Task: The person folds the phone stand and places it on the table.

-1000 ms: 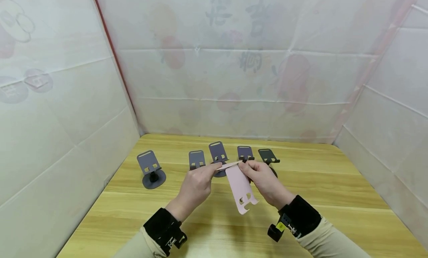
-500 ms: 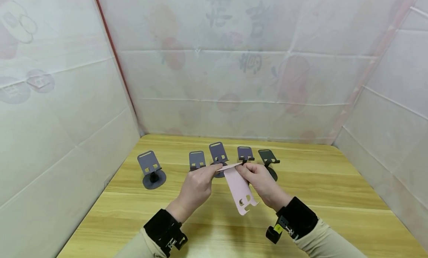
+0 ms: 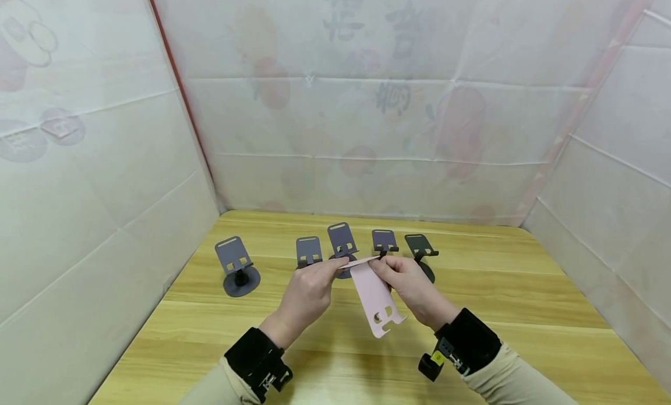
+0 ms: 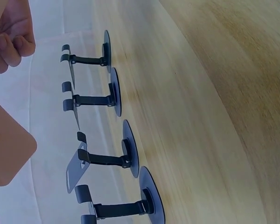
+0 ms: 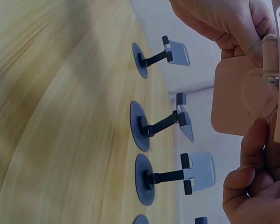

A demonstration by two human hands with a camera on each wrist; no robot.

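Hanging between both hands (image 3: pixel 362 277), the pink stand (image 3: pixel 374 297) is pinched above the table (image 3: pixel 524 300).

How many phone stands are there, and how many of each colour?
Pink phone stand, held by both hands: 1
Dark phone stands on the table, at: 5
Total: 6

The phone stand (image 3: pixel 374 297) held in the hands is pale pink. Five other stands (image 3: pixel 236 265) in a row are dark grey-blue, the rightmost one (image 3: pixel 421 246) nearly black. The tabletop (image 3: pixel 524 312) is light yellowish wood grain. White sheets (image 3: pixel 105 178) show faint red prints. The cuffs (image 3: pixel 257 361) are black, the sleeves (image 3: pixel 516 381) beige.
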